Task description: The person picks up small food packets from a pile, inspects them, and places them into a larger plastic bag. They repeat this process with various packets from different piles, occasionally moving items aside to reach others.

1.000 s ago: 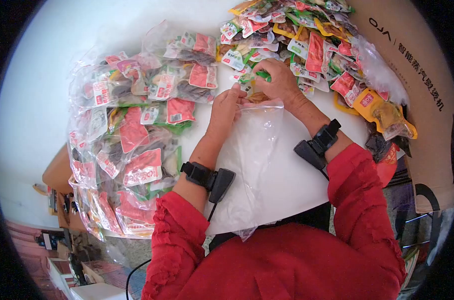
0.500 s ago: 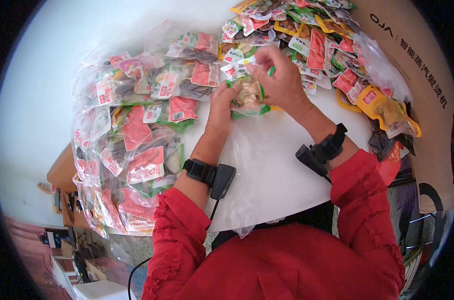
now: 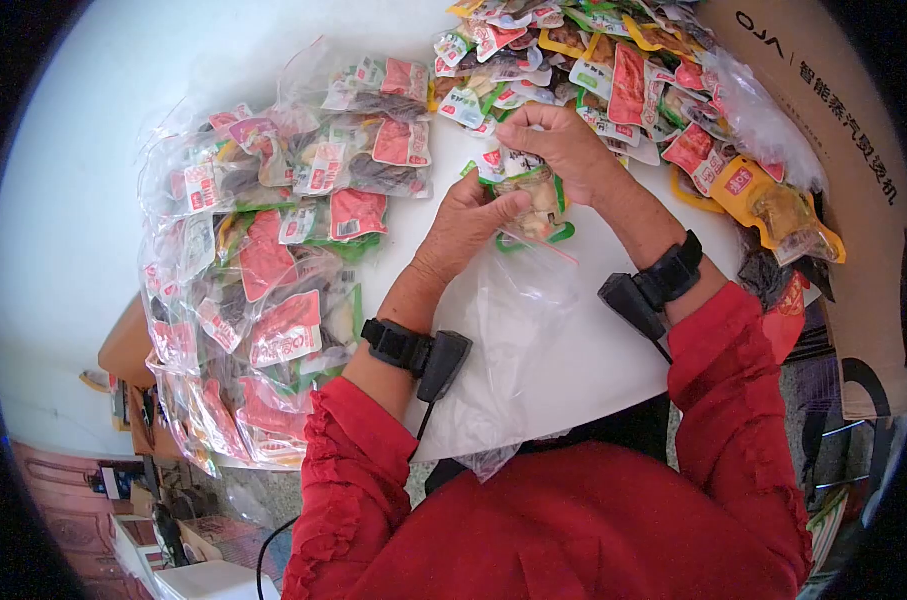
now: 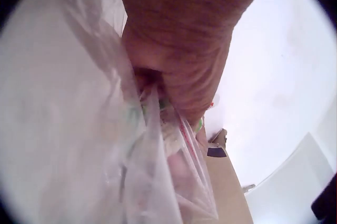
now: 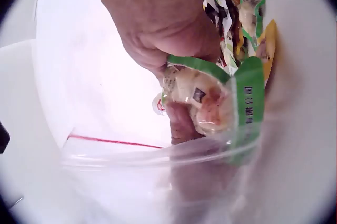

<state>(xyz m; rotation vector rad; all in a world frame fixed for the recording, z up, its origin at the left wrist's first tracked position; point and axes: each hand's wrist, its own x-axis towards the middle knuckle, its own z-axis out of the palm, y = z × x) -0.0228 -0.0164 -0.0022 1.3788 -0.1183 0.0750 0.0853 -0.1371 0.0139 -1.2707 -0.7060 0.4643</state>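
My right hand (image 3: 571,155) pinches the top of a green-edged clear food packet (image 3: 541,192) with pale chunks inside. In the right wrist view the packet's green lower edge (image 5: 247,113) overlaps the mouth of a clear zip bag (image 5: 116,155) with a red seal line. With thumb and fingers my left hand (image 3: 463,228) grips the zip bag near its mouth, beside the packet. The rest of the zip bag (image 3: 498,340) hangs limp over the white table toward my body. In the left wrist view my left hand (image 4: 179,61) hides most of the packet.
On the left lie several filled clear bags (image 3: 283,330) of red-labelled packets. A heap of loose packets (image 3: 623,90) covers the back right, with a yellow packet (image 3: 763,210) at its near end. A large cardboard box (image 3: 823,130) stands along the right side of the white table (image 3: 603,350).
My right hand has brought the packet from the back of the table toward the bag's mouth. My left hand has turned, its thumb now pointing right across the bag.
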